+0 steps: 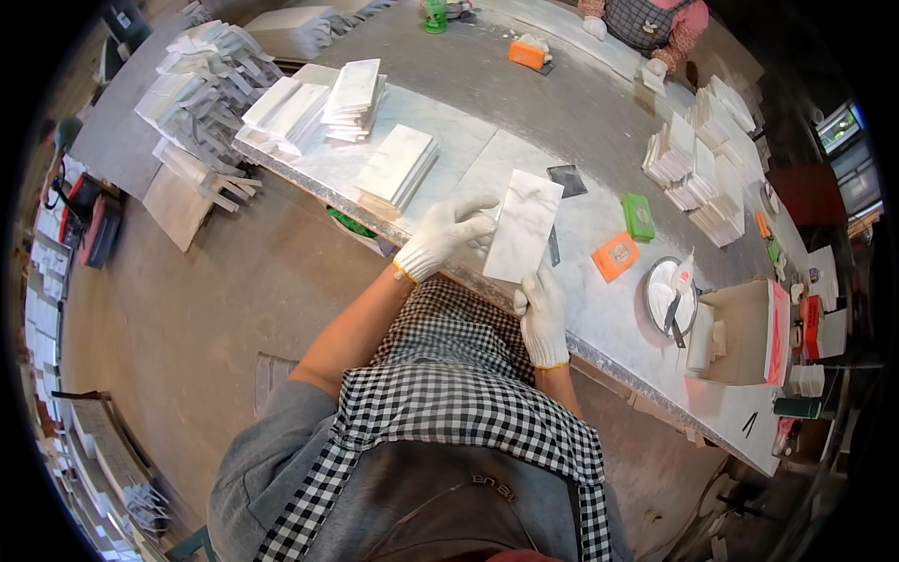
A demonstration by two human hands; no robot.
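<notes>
A white marble tile (pixel 526 223) with grey veining is held tilted above the near edge of the worktable. My right hand (pixel 543 320), in a white knit glove, pinches its lower corner. My left hand (pixel 442 236), gloved the same way, is beside the tile's left edge with fingers apart and bent; whether a fingertip touches the tile I cannot tell. Partly behind the tile lies a dark flat blade (pixel 553 247). A dark square sheet (pixel 567 181) rests just beyond it. To the left is a stack of similar tiles (pixel 398 167).
Right of the tile lie an orange block (pixel 615 257), a green block (pixel 639 217), a bowl of white paste (pixel 659 281) with a knife, and an open box (pixel 744 328). More tile stacks (pixel 719 183) stand at right and far left (pixel 354 92). A co-worker's gloved hand (pixel 654 73) is across the table.
</notes>
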